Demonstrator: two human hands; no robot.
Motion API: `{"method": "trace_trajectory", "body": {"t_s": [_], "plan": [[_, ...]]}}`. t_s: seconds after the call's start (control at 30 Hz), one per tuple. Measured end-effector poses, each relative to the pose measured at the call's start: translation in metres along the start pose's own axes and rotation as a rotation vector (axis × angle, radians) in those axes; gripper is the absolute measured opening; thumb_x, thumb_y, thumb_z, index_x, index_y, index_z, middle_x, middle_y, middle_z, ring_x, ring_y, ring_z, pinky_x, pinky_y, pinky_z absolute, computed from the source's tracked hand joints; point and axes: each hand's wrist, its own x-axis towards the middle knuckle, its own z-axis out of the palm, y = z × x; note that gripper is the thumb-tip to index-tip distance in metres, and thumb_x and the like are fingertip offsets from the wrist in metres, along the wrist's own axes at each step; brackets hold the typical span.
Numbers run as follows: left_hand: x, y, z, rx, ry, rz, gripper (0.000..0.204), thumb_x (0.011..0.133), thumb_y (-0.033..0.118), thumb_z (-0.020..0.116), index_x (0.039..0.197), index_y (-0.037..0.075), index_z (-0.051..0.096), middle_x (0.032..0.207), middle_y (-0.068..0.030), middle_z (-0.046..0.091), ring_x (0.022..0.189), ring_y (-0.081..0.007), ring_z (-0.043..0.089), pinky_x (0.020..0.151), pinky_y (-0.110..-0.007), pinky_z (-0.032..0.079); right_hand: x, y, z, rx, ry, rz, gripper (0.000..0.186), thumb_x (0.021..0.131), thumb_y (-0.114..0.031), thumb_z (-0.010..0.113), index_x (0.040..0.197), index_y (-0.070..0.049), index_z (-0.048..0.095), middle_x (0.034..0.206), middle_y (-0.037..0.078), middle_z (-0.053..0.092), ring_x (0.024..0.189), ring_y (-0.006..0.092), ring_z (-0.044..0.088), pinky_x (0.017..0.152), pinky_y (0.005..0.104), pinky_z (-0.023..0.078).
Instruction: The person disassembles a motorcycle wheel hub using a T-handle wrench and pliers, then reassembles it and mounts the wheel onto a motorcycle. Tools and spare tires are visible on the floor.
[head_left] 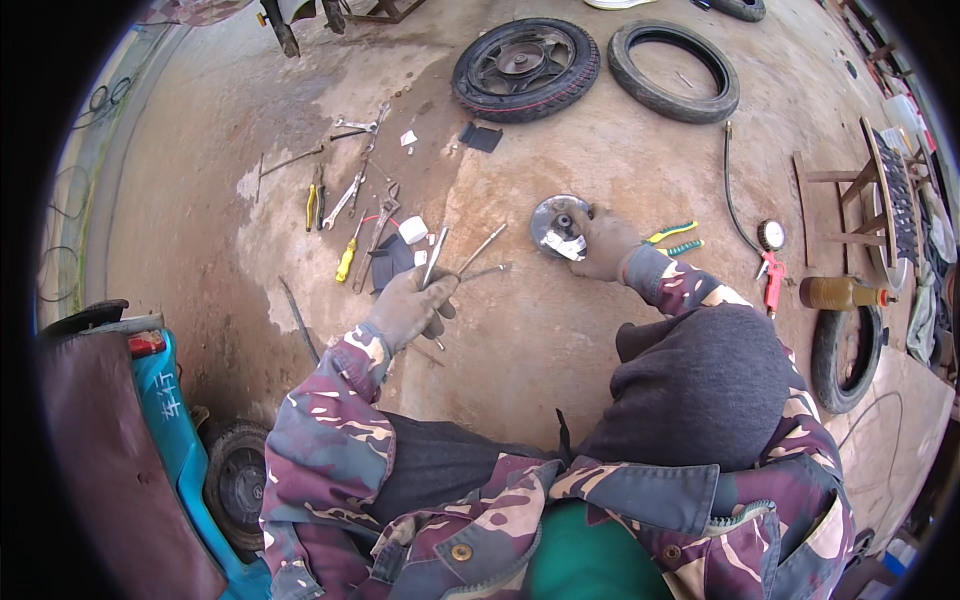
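My left hand (pixel 408 303), gloved in grey, is closed round slim metal tools. A shiny bar (pixel 436 252) sticks up from its fingers, and a thin metal rod (pixel 482 248) slants away beside it. Their exact kind is partly hidden by the fingers. My right hand (pixel 604 246), also gloved, grips the right edge of a round metal brake plate (pixel 549 216) with a hub hole and a whitish patch on its lower part. The plate is at the ground, to the right of the rod. Yellow-green-handled pliers (pixel 676 238) lie just right of my right hand.
Wrenches (pixel 345 200), pliers (pixel 316 199) and a yellow-handled screwdriver (pixel 347 260) lie left. A wheel with tyre (pixel 480 95) and a bare tyre (pixel 625 80) lie beyond. At right are a red inflator gun (pixel 773 285), a bottle (pixel 838 293) and a wooden stool (pixel 850 180). A blue scooter (pixel 172 400) stands near left.
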Motion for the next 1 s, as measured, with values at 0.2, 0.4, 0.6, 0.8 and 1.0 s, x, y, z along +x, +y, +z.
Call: {"method": "trace_trajectory", "body": {"t_s": [0.2, 0.4, 0.6, 0.8, 1.0], "plan": [[-0.003, -0.004, 0.000, 0.065, 0.007, -0.026, 0.042, 0.109, 0.036, 0.061, 0.134, 0.003, 0.065, 0.088, -0.0063, 0.072, 0.062, -0.0120, 0.064, 0.056, -0.028, 0.052, -0.009, 0.010, -0.021, 0.557, -0.028, 0.159, 0.107, 0.074, -0.055, 0.086, 0.159, -0.002, 0.047, 0.135, 0.027, 0.069, 0.115, 0.0396, 0.071, 0.099, 0.0437, 0.057], [0.003, -0.006, -0.002, 0.079, -0.013, -0.034, 0.042, 0.109, 0.035, 0.062, 0.133, 0.001, 0.066, 0.090, -0.0073, 0.072, 0.065, -0.0137, 0.068, 0.058, -0.029, 0.055, -0.029, 0.019, -0.006, 1.500, -0.335, 0.302, 0.073, 0.095, -0.048, 0.074, 0.151, -0.004, 0.057, 0.116, 0.009, 0.071, 0.089, 0.0161, 0.066, 0.086, 0.0335, 0.058], [0.006, -0.010, 0.003, 0.155, -0.057, 0.009, 0.038, 0.111, 0.032, 0.058, 0.131, 0.000, 0.065, 0.088, -0.0065, 0.069, 0.066, -0.0122, 0.066, 0.060, -0.029, 0.055, -0.021, 0.017, 0.009, 1.438, -0.302, 0.362, 0.078, 0.095, -0.045, 0.075, 0.158, -0.005, 0.050, 0.120, 0.012, 0.071, 0.098, 0.0214, 0.069, 0.092, 0.0388, 0.058], [-0.001, -0.012, -0.001, 0.171, 0.000, 0.002, 0.034, 0.112, 0.027, 0.054, 0.132, 0.001, 0.064, 0.088, -0.0057, 0.069, 0.066, -0.0125, 0.066, 0.060, -0.030, 0.056, -0.016, 0.003, 0.000, 0.436, 0.112, 0.064, 0.105, 0.075, -0.044, 0.086, 0.164, -0.010, 0.040, 0.145, 0.031, 0.059, 0.133, 0.0487, 0.060, 0.111, 0.0498, 0.051], [0.001, -0.015, -0.002, 0.165, 0.027, -0.011, 0.034, 0.112, 0.027, 0.055, 0.132, 0.002, 0.064, 0.088, -0.0057, 0.070, 0.067, -0.0132, 0.067, 0.061, -0.031, 0.056, -0.020, 0.000, 0.006, 0.097, 0.140, 0.034, 0.107, 0.072, -0.044, 0.087, 0.165, -0.018, 0.040, 0.152, 0.031, 0.051, 0.132, 0.0490, 0.059, 0.108, 0.0508, 0.054]]}}
